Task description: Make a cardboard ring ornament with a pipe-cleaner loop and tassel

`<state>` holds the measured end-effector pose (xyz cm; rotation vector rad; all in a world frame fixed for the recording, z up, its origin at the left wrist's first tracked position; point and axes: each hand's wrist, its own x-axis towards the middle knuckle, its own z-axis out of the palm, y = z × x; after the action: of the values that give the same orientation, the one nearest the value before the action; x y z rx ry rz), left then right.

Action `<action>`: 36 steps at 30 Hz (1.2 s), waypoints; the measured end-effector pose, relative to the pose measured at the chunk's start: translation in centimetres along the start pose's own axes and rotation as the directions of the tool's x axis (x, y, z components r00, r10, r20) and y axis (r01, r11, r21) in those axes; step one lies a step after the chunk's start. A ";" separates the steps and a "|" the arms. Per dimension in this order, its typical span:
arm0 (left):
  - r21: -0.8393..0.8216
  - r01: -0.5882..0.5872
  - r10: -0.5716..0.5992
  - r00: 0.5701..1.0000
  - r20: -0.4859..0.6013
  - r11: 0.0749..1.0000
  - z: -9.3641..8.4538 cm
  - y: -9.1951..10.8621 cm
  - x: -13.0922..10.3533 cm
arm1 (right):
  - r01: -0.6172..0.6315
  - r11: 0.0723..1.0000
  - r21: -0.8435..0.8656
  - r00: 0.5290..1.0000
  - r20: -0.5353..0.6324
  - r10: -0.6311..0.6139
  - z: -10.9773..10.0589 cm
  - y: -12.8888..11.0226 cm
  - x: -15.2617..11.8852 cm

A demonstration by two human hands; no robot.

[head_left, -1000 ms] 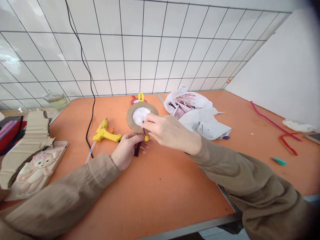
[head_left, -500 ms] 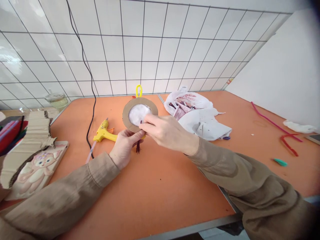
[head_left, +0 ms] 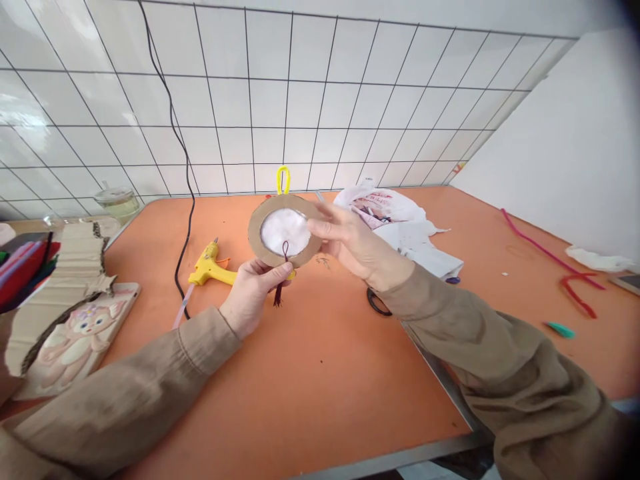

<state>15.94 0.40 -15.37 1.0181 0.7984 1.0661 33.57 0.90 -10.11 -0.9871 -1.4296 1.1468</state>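
My left hand [head_left: 255, 290] pinches the lower rim of a round cardboard ring [head_left: 257, 233] with a fluffy white centre [head_left: 283, 230]. Under its thumb lies a dark red tassel [head_left: 278, 295]; the tassel's thin loop [head_left: 285, 248] stands up over the white centre, and its strands hang below the rim. A yellow loop [head_left: 283, 179] sticks up from the ring's top. At the ring's right side is my right hand [head_left: 350, 243], one digit across the front of the rim and the others partly behind it.
A yellow glue gun [head_left: 207, 265] lies left of the ring, near a black cable [head_left: 187, 227]. Behind my right hand sit a white plastic bag [head_left: 425, 243] and black scissors handle [head_left: 379, 303]. Cardboard [head_left: 60, 280] is at left; red pipe cleaners [head_left: 545, 245] and a green tassel [head_left: 561, 329] at right.
My right hand has let go of the tassel at the lower rim and moved up and right to the ring's side. The tassel loop now shows; my left hand keeps its hold.
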 end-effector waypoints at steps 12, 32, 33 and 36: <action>0.113 0.038 -0.041 0.999 0.029 0.993 -0.2 -0.5 -0.1 | -0.186 0.942 0.279 0.982 0.027 0.186 2.4 0.7 -0.9; -0.030 0.152 -0.148 0.983 0.113 0.988 0.0 -0.4 -0.2 | 0.040 0.992 0.122 0.975 -0.223 -0.012 2.3 2.0 -0.5; -0.037 0.161 -0.156 0.981 0.112 0.986 0.0 -0.3 -0.2 | 0.052 0.992 0.116 0.974 -0.225 -0.024 2.3 2.0 -0.5; -0.051 0.186 -0.179 0.977 0.112 0.981 0.1 -0.2 -0.3 | 0.072 0.993 0.091 0.977 -0.206 -0.052 2.3 2.0 -0.6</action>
<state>15.97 0.10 -15.49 0.9235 0.7528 0.8664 31.38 0.41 -12.31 -0.9550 -1.2208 1.0291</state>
